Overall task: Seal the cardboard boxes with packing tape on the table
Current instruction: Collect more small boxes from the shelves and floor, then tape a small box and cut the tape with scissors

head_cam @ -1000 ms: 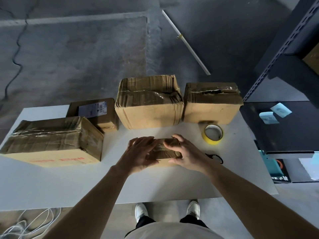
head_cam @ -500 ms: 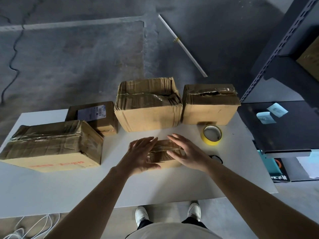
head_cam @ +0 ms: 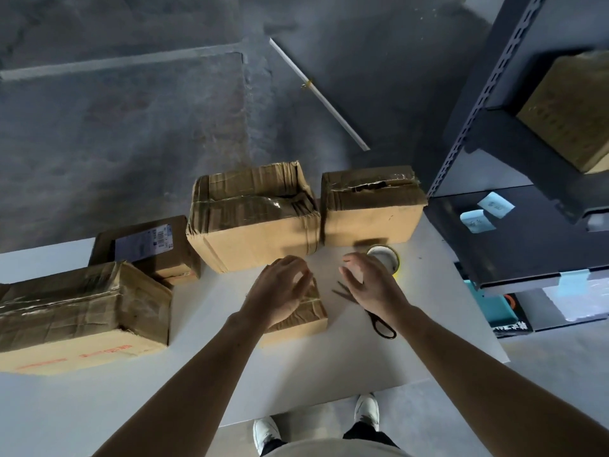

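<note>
My right hand [head_cam: 369, 285] hangs released, fingers loose and holding nothing, just right of the small box [head_cam: 309, 313] on the worktop [head_cam: 204, 364]. The tape roll [head_cam: 396, 263] lies beyond and to the right of the small box, partly hidden behind that hand. The scissors [head_cam: 384, 324] lie beneath it, their long axis slanting toward the box. My left hand [head_cam: 280, 291] arches over the box top, gripping nothing I can make out. I judge the right hand much nearer the tape, a short reach forward.
</note>
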### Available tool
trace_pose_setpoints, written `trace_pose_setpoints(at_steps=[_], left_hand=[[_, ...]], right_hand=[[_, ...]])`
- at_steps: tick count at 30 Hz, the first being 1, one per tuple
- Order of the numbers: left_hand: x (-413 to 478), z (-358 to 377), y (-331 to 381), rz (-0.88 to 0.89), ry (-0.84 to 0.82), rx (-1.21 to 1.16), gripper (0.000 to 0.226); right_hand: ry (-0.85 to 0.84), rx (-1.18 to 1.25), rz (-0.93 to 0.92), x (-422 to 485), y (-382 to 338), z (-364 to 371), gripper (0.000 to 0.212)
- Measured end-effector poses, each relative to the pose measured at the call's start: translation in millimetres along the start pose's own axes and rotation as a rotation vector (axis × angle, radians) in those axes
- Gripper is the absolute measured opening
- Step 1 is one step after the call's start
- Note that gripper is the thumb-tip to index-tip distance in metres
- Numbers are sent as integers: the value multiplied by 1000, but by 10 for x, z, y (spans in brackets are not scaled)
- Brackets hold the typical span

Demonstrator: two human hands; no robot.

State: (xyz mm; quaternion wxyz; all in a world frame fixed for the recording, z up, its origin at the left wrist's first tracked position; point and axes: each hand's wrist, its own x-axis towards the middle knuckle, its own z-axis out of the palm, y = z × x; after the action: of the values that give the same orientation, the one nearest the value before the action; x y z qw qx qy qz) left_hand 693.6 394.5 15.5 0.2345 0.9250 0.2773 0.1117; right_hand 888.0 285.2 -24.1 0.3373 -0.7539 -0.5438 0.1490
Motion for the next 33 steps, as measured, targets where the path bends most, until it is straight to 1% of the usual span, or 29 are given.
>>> trace_pose_setpoints(at_steps=[2,5,7,10,12,14,18,21,24,27,33], left_hand=[[121,36,73,-6,13,-11,17],[340,144,182,-14,-14,-5,19],[475,235,255,-7,-51,9,19],[642,371,347,-26,-109,21,19],[751,487,384,-37,-140,31,19],[812,567,404,-51,-165,35,18],[947,705,412,-76,-203,27,19],[1031,770,400,-74,-230,25,21],[1061,821,401,-86,-249,21,20],[1060,848,407,-108,-253,21,19],[1022,777,412,-171,-239,-23,22]], right_hand=[[100,-19,-32,11,32,-17,8],[195,-28,2,52,104,-101,8],[205,-18,70,77,218,-133,8],[171,-19,185,82,410,-161,9],[153,-33,225,83,534,-181,5],[140,-80,218,67,587,-196,6],[70,-217,153,84,776,-124,21],[-51,-295,121,122,901,-48,29],[-129,-347,122,131,959,22,31],[-138,-410,139,135,988,97,29],[-81,-294,189,135,912,16,22]])
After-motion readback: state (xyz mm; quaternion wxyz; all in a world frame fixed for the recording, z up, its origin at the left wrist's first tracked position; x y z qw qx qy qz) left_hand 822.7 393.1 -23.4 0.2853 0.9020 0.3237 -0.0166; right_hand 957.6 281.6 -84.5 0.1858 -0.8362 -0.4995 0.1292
